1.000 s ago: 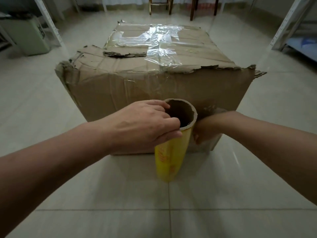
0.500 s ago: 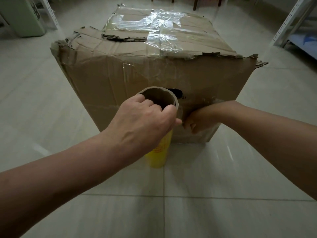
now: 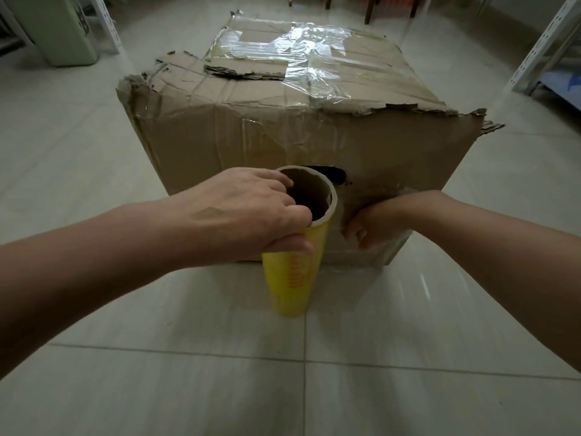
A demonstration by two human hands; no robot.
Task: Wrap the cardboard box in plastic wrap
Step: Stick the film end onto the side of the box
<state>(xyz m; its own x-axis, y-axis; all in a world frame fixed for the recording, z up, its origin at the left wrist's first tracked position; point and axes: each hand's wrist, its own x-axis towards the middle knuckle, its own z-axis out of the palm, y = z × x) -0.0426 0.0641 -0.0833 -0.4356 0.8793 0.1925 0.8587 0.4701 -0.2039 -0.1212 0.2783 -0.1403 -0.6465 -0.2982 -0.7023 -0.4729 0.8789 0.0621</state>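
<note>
Box: the cardboard box sits on the floor in the middle of the frame, near face toward the camera; its top edges are torn and ragged.
Wrap: clear wrap lies crinkled over part of the box top, toward the upper centre.
Hole: a dark handle hole is in the near face, just behind the roll's rim.
Roll: a yellow roll with a brown core stands nearly upright in front of the box, centre frame, open end up; whether its lower end touches the floor cannot be told.
Left hand: the left hand grips the roll's top, fingers hooked inside the core, thumb on the outside.
Right hand: the right hand is against the lower right of the near face, just right of the roll, fingers curled; whether it pinches any wrap cannot be told.
Floor: pale glossy tiles with thin joints.
Bin: a pale green bin at upper left.
Rack: a white perforated rack at upper right.
Legs: wooden legs at the top edge.
</note>
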